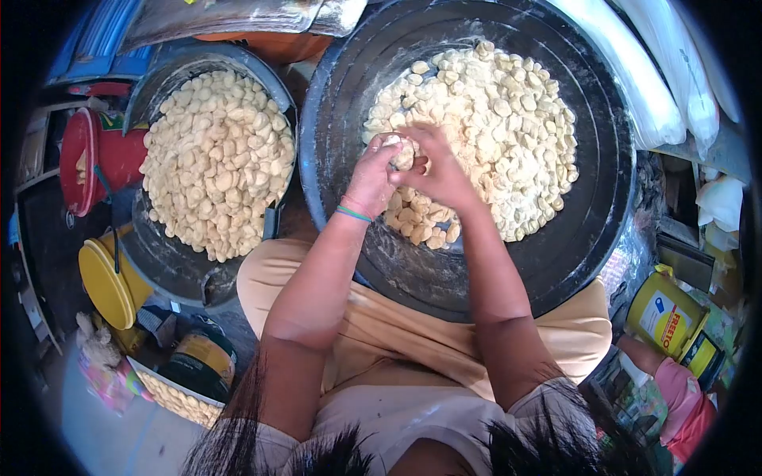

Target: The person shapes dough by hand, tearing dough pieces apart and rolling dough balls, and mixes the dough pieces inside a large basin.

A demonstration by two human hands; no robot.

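My left hand (371, 176), with green and red bands at the wrist, is closed on a pale, flour-dusted lump (403, 153) that looks like dough. Close against it is my right hand (438, 168), its fingers curled near the same lump and smeared by motion; whether they grip it I cannot tell. Both hands are above a wide black tub (413, 274). Inside the tub lies a broad heap of similar pale lumps (516, 143) dusted with loose powder. Below my hands is a smaller cluster of yellower lumps (419, 220).
To the left, a second dark tub (171, 274) holds a tall pile of pale lumps (218, 159). Red (79, 163) and yellow buckets (107, 282) stand beyond it. A yellow labelled container (667, 317) and another person's pink-clothed arm (675, 393) are at the lower right. Clear plastic bags (635, 71) lie upper right.
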